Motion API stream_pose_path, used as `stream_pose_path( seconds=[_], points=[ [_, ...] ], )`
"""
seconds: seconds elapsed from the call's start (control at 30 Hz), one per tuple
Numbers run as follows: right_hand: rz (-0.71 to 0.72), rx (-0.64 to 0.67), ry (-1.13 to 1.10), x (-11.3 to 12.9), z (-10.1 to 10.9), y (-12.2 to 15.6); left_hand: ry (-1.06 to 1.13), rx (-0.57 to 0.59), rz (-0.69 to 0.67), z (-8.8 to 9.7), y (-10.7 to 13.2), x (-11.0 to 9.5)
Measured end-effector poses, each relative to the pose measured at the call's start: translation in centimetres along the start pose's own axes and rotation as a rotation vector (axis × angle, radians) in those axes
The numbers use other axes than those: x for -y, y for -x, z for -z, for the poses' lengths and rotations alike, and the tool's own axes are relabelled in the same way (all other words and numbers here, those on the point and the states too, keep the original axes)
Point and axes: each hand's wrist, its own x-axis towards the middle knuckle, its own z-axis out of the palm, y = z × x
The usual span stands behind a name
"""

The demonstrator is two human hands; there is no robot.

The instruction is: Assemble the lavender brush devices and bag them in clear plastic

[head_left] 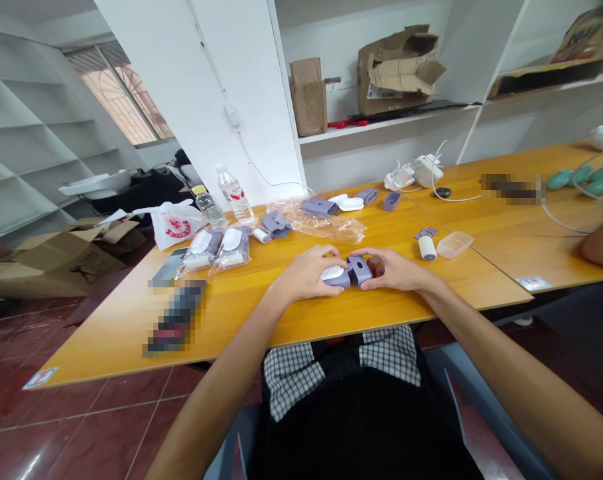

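In hand: a small lilac-grey gadget [354, 272] with a white head, held between both hands just above the orange tabletop [281, 313].
Left grip: the left hand [306, 273] is curled over the white end, fingers closed across its top.
Right grip: the right hand [392, 270] pinches the lilac end, with thumb and fingers tight on it.
Risk: the two halves appear to meet at a seam between the hands. Force applied off-line could jam or snap a clip. On smooth plastic a fingertip could also slip and send one half skidding across the glossy wood.
Surfaces: matte moulded plastic with rounded corners. The white head looks ridged, though it is too small to be sure.
Beyond the left hand: crinkled clear bags [216, 250] holding similar pieces, with two water bottles [236, 195] behind them.
Beyond the right hand: a white roller piece [427, 248] and a shallow clear lid [454, 244], both well apart from the fingers.
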Motion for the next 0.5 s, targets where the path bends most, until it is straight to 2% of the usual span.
stream_pose_path(
  seconds=[0.5],
  points=[
    [0.010,-0.005,0.005,-0.03,-0.01,-0.09,0.004,-0.027,-0.018,0.02,0.01,-0.18]
  ],
)
